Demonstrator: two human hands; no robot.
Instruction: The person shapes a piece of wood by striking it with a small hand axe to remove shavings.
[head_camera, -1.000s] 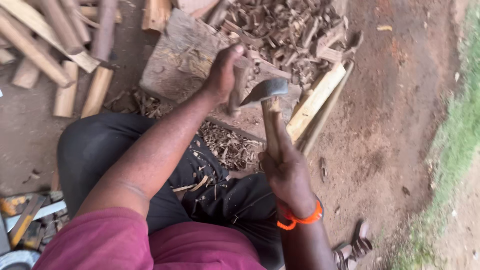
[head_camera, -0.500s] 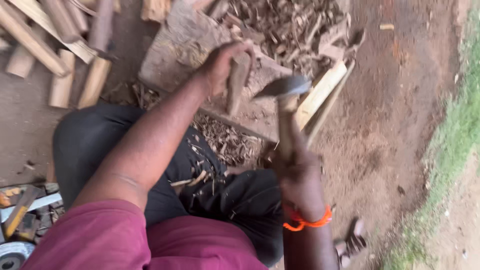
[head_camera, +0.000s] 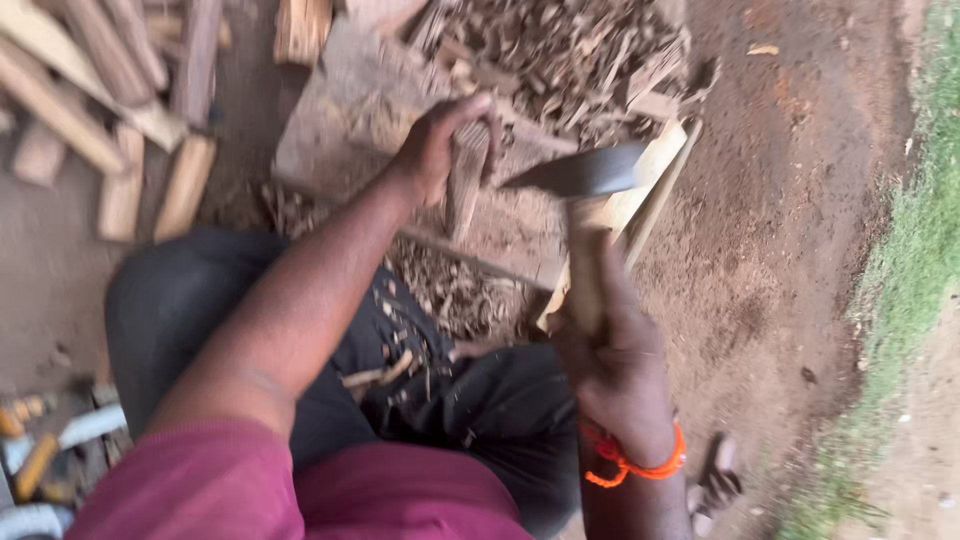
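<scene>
Left hand (head_camera: 432, 150) fingers wrapped round upright wood piece (head_camera: 463, 178), stiff, light; right hand (head_camera: 612, 365) clenching hatchet (head_camera: 585, 172) handle low, head-heavy.

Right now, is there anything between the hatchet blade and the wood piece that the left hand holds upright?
No. In the head view only a short bare stretch of the chopping block separates the hatchet blade from the wood piece in the left hand.

A single head-worn camera looks steeply down and close over the lap, though the picture seems motion-blurred.
</scene>
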